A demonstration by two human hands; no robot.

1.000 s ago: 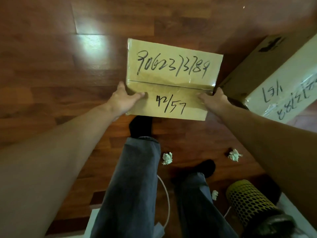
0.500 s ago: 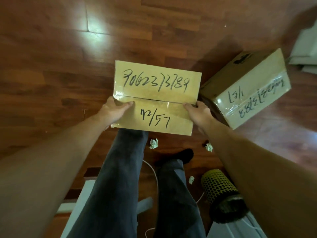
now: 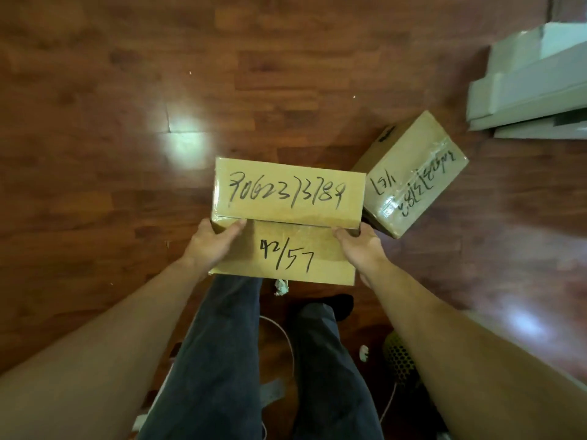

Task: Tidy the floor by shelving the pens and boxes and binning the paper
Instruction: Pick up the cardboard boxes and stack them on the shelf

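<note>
The wooden floor (image 3: 95, 154) fills most of the frame, and a fair amount is left on it. At the upper right edge sits a pale grey stepped structure (image 3: 533, 77); it may be the shelf, though you cannot tell from here.

You hold the flat cardboard box (image 3: 287, 198) marked with a long handwritten number and "42/57" at the centre of the frame, lifted off the floor above your legs. Your left hand (image 3: 211, 246) grips its lower left corner, thumb on top and fingers curled out of sight beneath. Your right hand (image 3: 360, 249) grips the lower right side the same way. This box is picked up but not yet shelved.

Just to its right, a second cardboard box (image 3: 416, 176) with clear tape and writing lies tilted on the floor, so that one is left to shelve.

At the lower right, partly hidden behind your right forearm, is a yellow mesh waste bin (image 3: 398, 360). A thin white cable (image 3: 279, 328) curves across the floor between your legs.

Two crumpled paper balls are left to bin: one (image 3: 281, 287) just below the held box, another (image 3: 363, 352) beside the bin. No pens show in this view.
</note>
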